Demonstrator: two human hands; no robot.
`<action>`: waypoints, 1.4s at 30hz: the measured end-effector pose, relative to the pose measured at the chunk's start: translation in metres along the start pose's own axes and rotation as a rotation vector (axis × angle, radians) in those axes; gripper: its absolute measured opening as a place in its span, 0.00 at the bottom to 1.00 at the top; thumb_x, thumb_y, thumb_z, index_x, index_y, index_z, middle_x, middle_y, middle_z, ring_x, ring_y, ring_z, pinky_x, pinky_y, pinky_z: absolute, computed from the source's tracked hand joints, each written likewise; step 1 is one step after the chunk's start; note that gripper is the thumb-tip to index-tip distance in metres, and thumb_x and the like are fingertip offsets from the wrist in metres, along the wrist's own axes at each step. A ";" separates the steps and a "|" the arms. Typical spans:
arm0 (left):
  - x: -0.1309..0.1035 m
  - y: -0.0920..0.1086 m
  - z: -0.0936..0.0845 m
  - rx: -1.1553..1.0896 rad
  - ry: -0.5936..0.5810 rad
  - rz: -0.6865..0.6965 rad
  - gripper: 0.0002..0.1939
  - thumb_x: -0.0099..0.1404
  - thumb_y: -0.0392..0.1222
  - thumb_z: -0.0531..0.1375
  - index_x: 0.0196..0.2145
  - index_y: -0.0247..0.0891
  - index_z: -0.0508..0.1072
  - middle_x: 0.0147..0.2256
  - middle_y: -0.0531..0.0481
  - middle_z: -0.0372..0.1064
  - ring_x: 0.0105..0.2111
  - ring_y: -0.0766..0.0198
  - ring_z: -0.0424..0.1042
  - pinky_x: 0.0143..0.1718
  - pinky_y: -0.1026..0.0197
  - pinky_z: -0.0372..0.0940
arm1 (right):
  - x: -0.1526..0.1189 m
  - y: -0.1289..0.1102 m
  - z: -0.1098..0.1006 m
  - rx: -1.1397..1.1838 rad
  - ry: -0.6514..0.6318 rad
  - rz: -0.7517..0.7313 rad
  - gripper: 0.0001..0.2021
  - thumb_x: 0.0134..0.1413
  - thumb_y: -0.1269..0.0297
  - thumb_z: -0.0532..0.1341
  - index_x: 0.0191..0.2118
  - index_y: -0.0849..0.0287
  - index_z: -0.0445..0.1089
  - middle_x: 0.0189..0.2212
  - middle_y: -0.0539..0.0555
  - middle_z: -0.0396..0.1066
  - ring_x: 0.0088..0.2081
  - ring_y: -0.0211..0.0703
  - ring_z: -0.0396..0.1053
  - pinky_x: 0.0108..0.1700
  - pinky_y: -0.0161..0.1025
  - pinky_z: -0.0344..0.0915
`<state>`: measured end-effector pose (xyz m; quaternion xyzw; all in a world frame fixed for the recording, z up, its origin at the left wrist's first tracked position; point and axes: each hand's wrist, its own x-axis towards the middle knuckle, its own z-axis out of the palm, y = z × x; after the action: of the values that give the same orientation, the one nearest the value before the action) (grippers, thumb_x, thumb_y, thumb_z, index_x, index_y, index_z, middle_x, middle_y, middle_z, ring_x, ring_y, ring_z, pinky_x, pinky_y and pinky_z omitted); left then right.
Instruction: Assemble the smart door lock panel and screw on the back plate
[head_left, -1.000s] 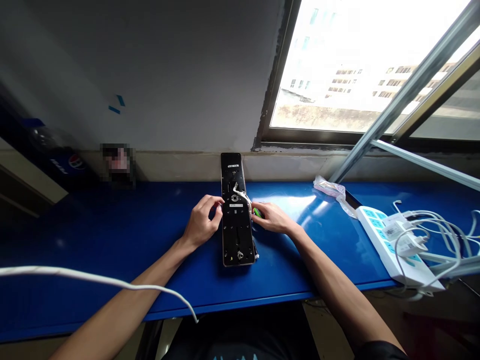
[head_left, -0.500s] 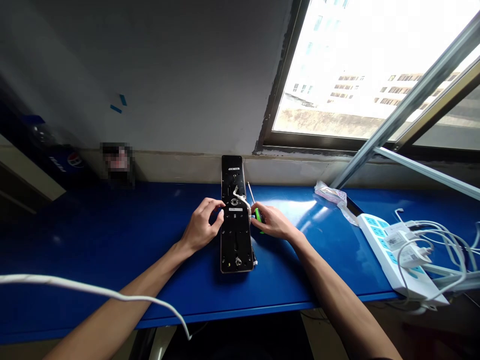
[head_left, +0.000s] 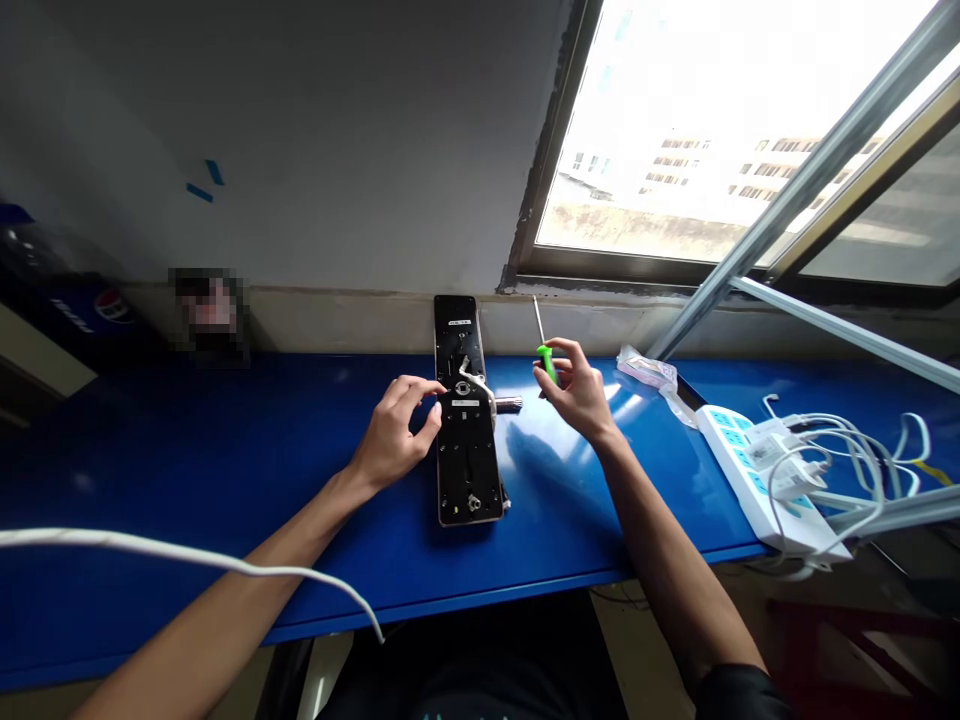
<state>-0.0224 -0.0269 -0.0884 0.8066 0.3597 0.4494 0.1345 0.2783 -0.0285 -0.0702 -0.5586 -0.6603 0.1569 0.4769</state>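
A long black door-lock panel (head_left: 469, 445) lies on the blue table, with screw posts, small labels and a square hole in a round fitting. A white cable (head_left: 480, 382) crosses its face and hangs over the right edge. From under that edge juts a silver ribbed handle (head_left: 509, 404). My left hand (head_left: 397, 425) is at the panel's left edge, fingertips touching it, thumb and fingers apart. My right hand (head_left: 577, 390) is raised to the right of the panel, its fingers closed on a screwdriver (head_left: 547, 362) with a green handle. The shaft points up and away.
A white power strip (head_left: 757, 480) with plugs and tangled cables occupies the right end. A plastic packet (head_left: 649, 372) lies near a metal frame bar (head_left: 690, 305). A loose white cable (head_left: 247, 568) passes over my left forearm. A bottle (head_left: 82, 305) stands far left.
My right hand has lifted away from the panel's right edge, up and to the right, with the screwdriver. The silver handle now shows. My left hand stays by the panel. The view has shifted slightly.
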 end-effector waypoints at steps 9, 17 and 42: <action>0.002 -0.001 -0.005 -0.063 0.017 -0.055 0.14 0.72 0.39 0.57 0.54 0.41 0.72 0.45 0.48 0.73 0.45 0.58 0.74 0.46 0.56 0.72 | -0.008 -0.075 -0.043 0.040 0.171 -0.238 0.20 0.59 0.59 0.70 0.55 0.51 0.69 0.41 0.54 0.81 0.31 0.43 0.80 0.33 0.41 0.81; -0.007 0.023 -0.006 -0.257 -0.317 0.212 0.16 0.73 0.36 0.52 0.50 0.39 0.77 0.47 0.45 0.76 0.51 0.53 0.70 0.56 0.47 0.69 | -0.035 -0.124 -0.043 0.068 0.166 -0.424 0.18 0.55 0.64 0.71 0.50 0.53 0.71 0.32 0.46 0.78 0.27 0.36 0.74 0.27 0.36 0.72; -0.013 0.030 0.005 -0.040 -0.553 0.466 0.24 0.63 0.53 0.69 0.54 0.41 0.77 0.58 0.40 0.71 0.64 0.42 0.60 0.66 0.39 0.62 | -0.072 -0.160 -0.058 -0.353 -0.488 -0.624 0.17 0.64 0.74 0.59 0.57 0.58 0.71 0.36 0.52 0.75 0.33 0.36 0.69 0.38 0.35 0.65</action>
<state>-0.0095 -0.0567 -0.0831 0.9552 0.1076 0.2399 0.1362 0.2251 -0.1638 0.0448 -0.3516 -0.9077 0.0175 0.2286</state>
